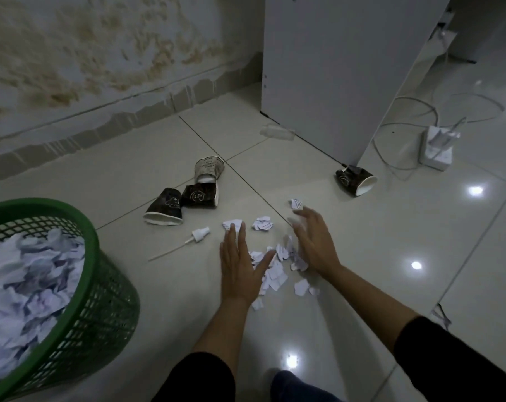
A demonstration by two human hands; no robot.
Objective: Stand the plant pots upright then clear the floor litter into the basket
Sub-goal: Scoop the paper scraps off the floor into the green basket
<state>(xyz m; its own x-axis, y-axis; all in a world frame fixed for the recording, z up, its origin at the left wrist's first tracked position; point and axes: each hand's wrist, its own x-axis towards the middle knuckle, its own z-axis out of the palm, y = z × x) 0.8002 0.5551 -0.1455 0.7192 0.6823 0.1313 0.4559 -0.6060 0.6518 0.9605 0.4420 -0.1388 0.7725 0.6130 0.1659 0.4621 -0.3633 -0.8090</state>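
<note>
Gathering: torn paper scraps (pixel 277 266) lie heaped on the floor tiles (pixel 347 227), right between the two hands.
Left hand: the left hand (pixel 238 262) lies flat, fingers straight and together, thumb angled in against the near-left edge of the heap.
Right hand: the right hand (pixel 312 242) stands on edge with fingers spread and slightly bent, walling the far-right side; it looks blurred, so I can't tell if it touches the paper.
Nearer hand: both flank the pile about equally; the heap runs from near-left to far-right between them.
Strays: a larger scrap (pixel 232 223) sits under the left fingertips, another piece (pixel 262 223) just beyond the gap, one more (pixel 296 203) past the right fingertips.
Basket: the green basket (pixel 106 285), already holding crumpled paper, stands well off to the left hand's outer side.
Beyond: toppled paper cups (pixel 185 198) lie farther out past the left hand, one cup (pixel 354 181) far beyond the right; a spray nozzle (pixel 199 232) rests left of the left fingertips.
Judgement: a two-handed scoop, then a carry leftward.
</note>
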